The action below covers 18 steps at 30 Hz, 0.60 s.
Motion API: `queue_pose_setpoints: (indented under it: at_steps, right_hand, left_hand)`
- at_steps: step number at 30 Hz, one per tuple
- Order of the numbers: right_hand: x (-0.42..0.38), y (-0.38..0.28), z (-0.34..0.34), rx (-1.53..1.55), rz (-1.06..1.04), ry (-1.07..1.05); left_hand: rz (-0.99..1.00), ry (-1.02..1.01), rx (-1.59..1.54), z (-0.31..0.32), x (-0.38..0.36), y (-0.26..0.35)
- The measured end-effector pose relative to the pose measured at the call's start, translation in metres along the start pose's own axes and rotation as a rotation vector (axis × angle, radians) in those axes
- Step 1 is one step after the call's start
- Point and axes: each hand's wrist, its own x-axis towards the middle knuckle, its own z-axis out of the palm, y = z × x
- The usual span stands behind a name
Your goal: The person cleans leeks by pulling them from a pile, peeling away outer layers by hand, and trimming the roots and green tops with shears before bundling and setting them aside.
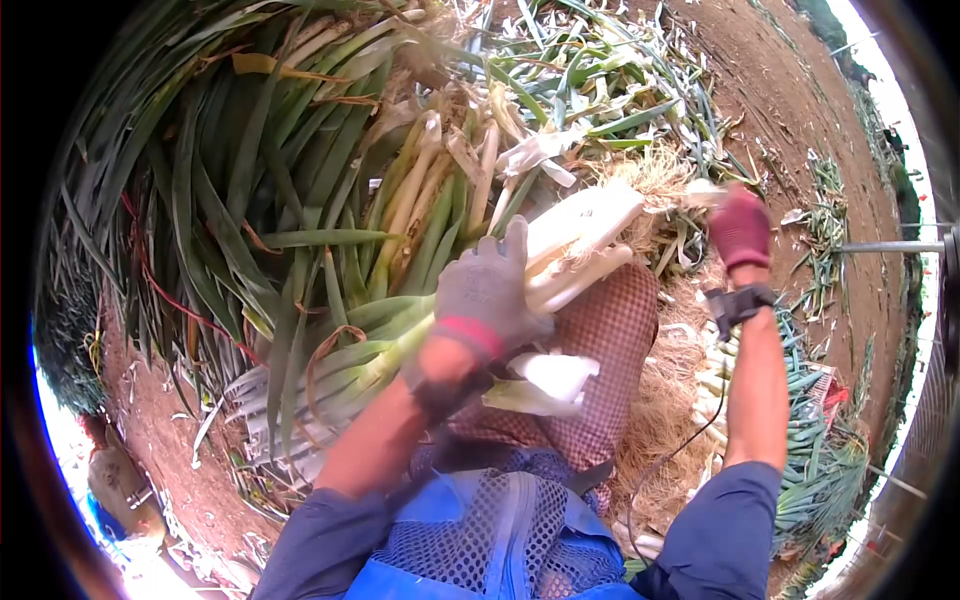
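Note:
A bundle of long-stemmed leeks lies across my lap, white ends and roots to the upper right, green leaves to the lower left. My left hand, in a grey glove with a pink cuff, lies over the stems with fingers wrapped round them. My right hand, in a dark red glove, is closed to the right of the roots. A small pale thing shows at its fingers, blurred, and I cannot make out what it is. A loose white piece of peeled leaf sits on my lap below the bundle.
A large heap of leeks fills the left. Leaf scraps lie at the top. Cut roots lie beside my leg, with more leeks at the right. Another person is at the far lower left. A cable runs near my right arm.

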Motion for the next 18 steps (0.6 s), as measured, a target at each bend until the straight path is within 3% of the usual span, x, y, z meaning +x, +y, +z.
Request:
queue_pose_setpoints:
  at_steps: [1, 2, 3, 4, 5, 6, 7, 8, 10, 13, 15, 18]
  right_hand:
    - [0.012, 0.040, 0.004, 0.007, 0.109, 0.067]
    - [0.015, 0.049, -0.033, -0.038, 0.219, -0.071]
    - [0.015, 0.053, -0.050, -0.012, 0.321, -0.045]
    - [0.000, 0.039, -0.070, 0.064, 0.259, 0.032]
    - [-0.016, 0.032, -0.074, 0.123, 0.007, 0.144]
    - [-0.041, -0.005, -0.099, 0.302, -0.217, 0.081]
    - [-0.063, -0.034, -0.113, 0.543, -0.194, -0.204]
    - [-0.087, -0.057, -0.109, 0.844, -0.297, -0.449]
    - [-0.140, -0.115, -0.105, 0.847, -0.703, -0.337]
    - [-0.192, -0.161, -0.094, 0.609, -0.711, -0.386]
    - [-0.204, -0.171, -0.082, 1.000, -0.638, -0.421]
    - [-0.198, -0.160, -0.087, 1.060, -0.741, -0.394]
  left_hand:
    - [0.003, 0.018, -0.017, 0.002, 0.000, -0.004]
    - [0.006, 0.029, -0.034, 0.003, -0.001, -0.006]
    - [0.003, 0.023, -0.033, 0.002, 0.000, -0.006]
    - [-0.022, -0.009, -0.027, -0.001, 0.003, -0.004]
    - [-0.049, -0.049, -0.019, -0.001, 0.007, -0.004]
    - [-0.050, -0.077, -0.025, 0.001, 0.012, -0.007]
    - [-0.050, -0.128, -0.069, 0.001, 0.017, -0.011]
    - [-0.049, -0.167, -0.110, -0.001, 0.022, -0.014]
    - [-0.041, -0.166, -0.118, -0.005, 0.024, -0.018]
    - [-0.003, -0.240, -0.147, -0.008, 0.027, -0.023]
    - [0.015, -0.207, -0.141, -0.010, 0.025, -0.023]
    - [0.046, -0.164, -0.129, -0.013, 0.025, -0.023]
